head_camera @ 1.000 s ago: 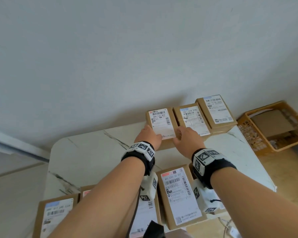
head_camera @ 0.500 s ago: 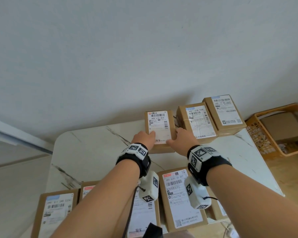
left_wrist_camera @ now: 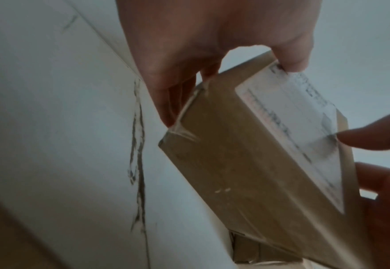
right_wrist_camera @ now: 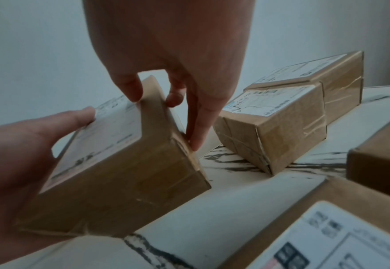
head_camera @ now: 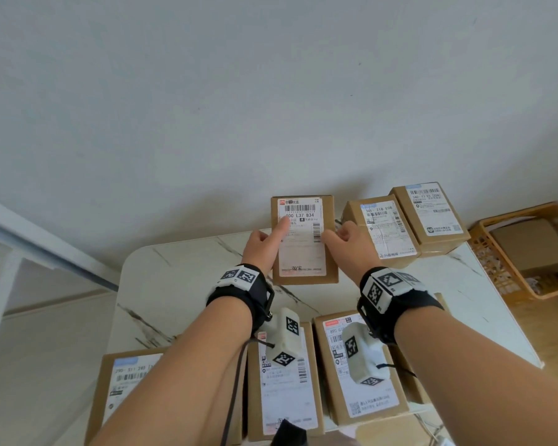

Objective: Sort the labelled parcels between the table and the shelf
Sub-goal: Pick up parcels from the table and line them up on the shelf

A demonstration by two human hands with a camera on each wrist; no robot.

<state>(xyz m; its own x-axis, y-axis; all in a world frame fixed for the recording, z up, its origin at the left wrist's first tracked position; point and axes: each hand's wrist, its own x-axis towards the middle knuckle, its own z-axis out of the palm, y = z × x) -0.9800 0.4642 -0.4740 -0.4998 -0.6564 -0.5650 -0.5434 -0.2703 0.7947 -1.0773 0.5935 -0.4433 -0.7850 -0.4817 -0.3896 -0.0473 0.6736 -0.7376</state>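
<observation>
Your left hand (head_camera: 264, 244) and right hand (head_camera: 351, 244) each clasp a side of the parcel (head_camera: 303, 243) labelled "800 L37 B34", tilted near the counter's (head_camera: 187, 284) far edge; two labelled parcels (head_camera: 406, 220) sit beside it toward the far right corner.

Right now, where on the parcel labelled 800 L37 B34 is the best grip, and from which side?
Grip the 800 L37 B34 parcel by its two long side faces, coming from the near end, one hand per side, as the left hand and right hand do. The label stays readable, and a gap separates it from the neighbouring parcel.
</observation>
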